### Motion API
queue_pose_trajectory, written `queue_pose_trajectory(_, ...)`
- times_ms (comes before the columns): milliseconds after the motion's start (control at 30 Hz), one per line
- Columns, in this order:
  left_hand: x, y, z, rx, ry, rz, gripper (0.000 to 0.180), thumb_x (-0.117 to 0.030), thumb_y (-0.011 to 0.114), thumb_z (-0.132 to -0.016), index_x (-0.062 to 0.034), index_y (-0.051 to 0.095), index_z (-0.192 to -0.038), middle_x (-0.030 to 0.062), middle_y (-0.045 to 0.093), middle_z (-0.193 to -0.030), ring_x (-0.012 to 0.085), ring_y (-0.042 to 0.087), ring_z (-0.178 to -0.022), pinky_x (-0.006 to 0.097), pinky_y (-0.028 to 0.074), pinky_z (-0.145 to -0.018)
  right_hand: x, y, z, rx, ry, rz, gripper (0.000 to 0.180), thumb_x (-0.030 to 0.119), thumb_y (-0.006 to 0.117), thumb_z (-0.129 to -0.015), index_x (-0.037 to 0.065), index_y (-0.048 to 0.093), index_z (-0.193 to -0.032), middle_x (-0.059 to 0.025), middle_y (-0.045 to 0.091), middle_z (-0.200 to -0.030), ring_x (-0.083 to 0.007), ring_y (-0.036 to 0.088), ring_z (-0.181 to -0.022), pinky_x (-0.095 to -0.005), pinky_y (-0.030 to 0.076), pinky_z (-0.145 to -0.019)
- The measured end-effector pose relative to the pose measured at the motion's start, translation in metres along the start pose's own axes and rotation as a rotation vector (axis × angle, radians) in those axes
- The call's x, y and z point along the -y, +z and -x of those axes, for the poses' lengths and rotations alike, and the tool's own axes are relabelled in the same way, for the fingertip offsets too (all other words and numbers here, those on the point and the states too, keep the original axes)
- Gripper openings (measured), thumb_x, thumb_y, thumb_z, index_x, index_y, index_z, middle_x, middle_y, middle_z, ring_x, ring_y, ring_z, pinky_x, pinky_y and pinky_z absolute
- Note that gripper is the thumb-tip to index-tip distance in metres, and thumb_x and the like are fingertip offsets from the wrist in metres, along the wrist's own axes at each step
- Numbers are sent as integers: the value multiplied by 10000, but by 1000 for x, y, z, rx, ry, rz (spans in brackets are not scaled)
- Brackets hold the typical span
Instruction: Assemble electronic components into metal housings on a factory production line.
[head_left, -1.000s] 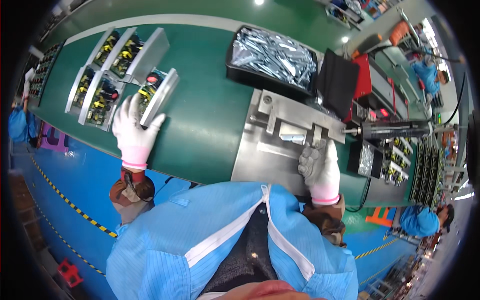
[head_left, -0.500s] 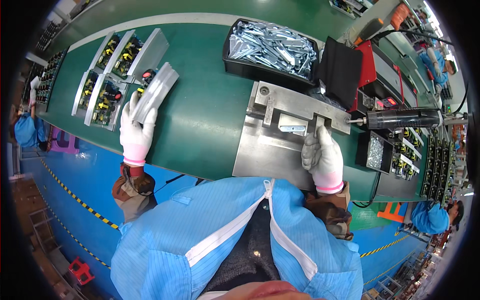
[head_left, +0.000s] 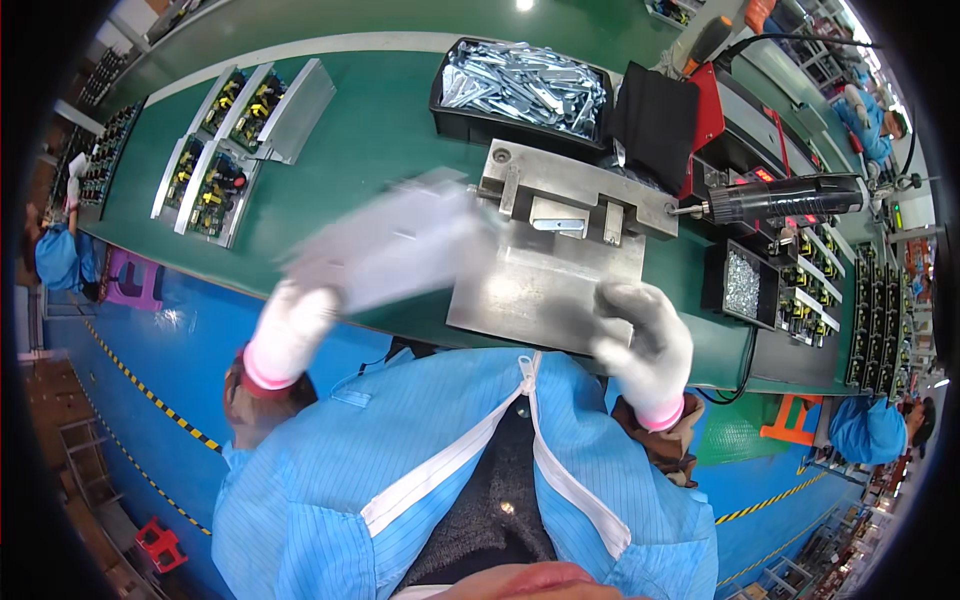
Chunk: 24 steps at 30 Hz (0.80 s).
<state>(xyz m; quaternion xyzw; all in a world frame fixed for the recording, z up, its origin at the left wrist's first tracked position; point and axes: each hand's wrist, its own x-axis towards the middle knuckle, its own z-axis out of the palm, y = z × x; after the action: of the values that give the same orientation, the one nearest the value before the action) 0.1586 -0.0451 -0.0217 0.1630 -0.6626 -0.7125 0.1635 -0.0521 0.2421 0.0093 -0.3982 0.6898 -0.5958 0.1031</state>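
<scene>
Left hand point(head_left: 292, 335) holds one end of the blurry grey plate point(head_left: 395, 245), above the surface point(head_left: 385, 125) by its near edge. Right hand point(head_left: 648, 345), loosely curled, seems empty beside the steel block point(head_left: 550, 290). The plate looks stiff, light, maybe slippery; pinch its edges.

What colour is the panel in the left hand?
Silvery grey; the panel shows best, though blurred, in the head view.

The left hand point(head_left: 296, 325), in matt cloth, grips a silvery metal panel point(head_left: 390, 245). Right of that grip lies a smooth, softly shiny steel fixture point(head_left: 525, 290); below both, a smooth-looking tabletop point(head_left: 385, 115).
</scene>
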Motion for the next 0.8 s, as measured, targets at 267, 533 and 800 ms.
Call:
queue_pose_trajectory(267, -30, 115, -48, 591, -119, -103, 550, -339, 582, -842, 45, 446, -1211, 168, 497, -1208, 203, 478, -1097, 296, 374, -931, -11, -1, 34, -147, 88, 235, 537, 199, 760, -675, -76, 531, -1076, -184, 606, -1004, -251, 629, -846, -288, 485, -740)
queue_pose_trajectory(533, 4, 120, -60, 432, 510, -794, 407, -199, 676, -721, -14, 565, -1065, 144, 578, -1024, 320, 560, -924, 359, 454, -781, -38, -1, 46, -302, 211, 43, 491, 191, 753, -699, -93, 559, -1050, -129, 620, -901, -137, 602, -746, -247, 482, -669)
queue_pose_trajectory(800, 24, 117, -60, 320, 589, -828, 295, -128, 664, -663, -42, 605, -939, 121, 582, -944, 328, 559, -851, 382, 463, -724, -46, -2, 44, -247, 94, 176, 510, 226, 758, -679, -47, 575, -1069, -126, 628, -816, -181, 622, -707, -259, 481, -644)
